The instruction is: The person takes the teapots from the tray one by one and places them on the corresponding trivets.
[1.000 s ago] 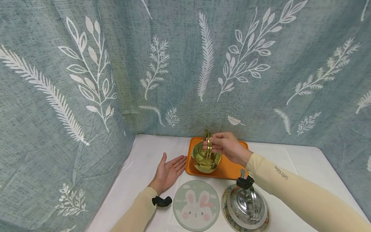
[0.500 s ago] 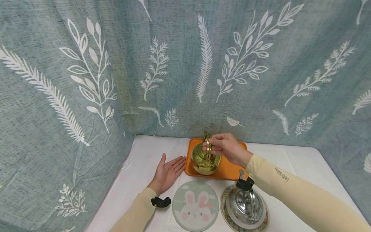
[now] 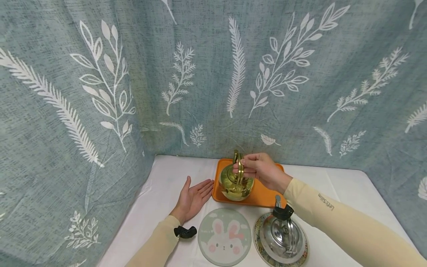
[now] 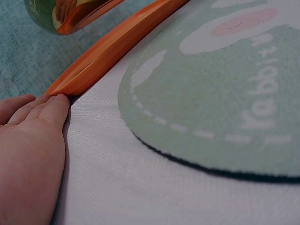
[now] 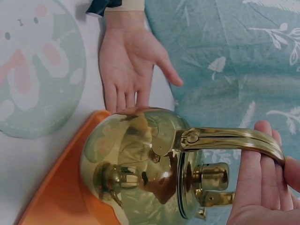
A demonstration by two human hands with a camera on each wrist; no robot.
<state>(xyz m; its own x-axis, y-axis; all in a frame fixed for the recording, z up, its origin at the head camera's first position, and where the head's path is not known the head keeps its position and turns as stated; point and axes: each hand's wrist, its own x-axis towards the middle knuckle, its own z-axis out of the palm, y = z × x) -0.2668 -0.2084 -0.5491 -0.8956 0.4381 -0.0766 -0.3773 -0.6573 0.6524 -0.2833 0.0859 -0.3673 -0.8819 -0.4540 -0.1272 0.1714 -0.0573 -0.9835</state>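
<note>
A shiny gold-coloured kettle (image 3: 233, 191) stands upright on the left part of an orange tray (image 3: 267, 194). My right hand (image 3: 267, 171) holds its arched handle (image 5: 225, 139), fingers passed through under the bar and thumb against it, as the right wrist view shows. My left hand (image 3: 194, 202) lies palm up on the white cloth with straight fingers. Its fingertips are right at the tray's left rim, which the left wrist view also shows at the orange edge (image 4: 101, 58). In the right wrist view the kettle's body overlaps the left fingertips.
A round green mat (image 3: 224, 241) with a rabbit face lies in front of the tray. To its right, a silver kettle (image 3: 277, 243) stands on a round patterned mat (image 3: 258, 244), close under my right forearm. A blue-green leaf-patterned curtain (image 3: 213, 74) rises behind and beside the white-covered table (image 3: 337, 185).
</note>
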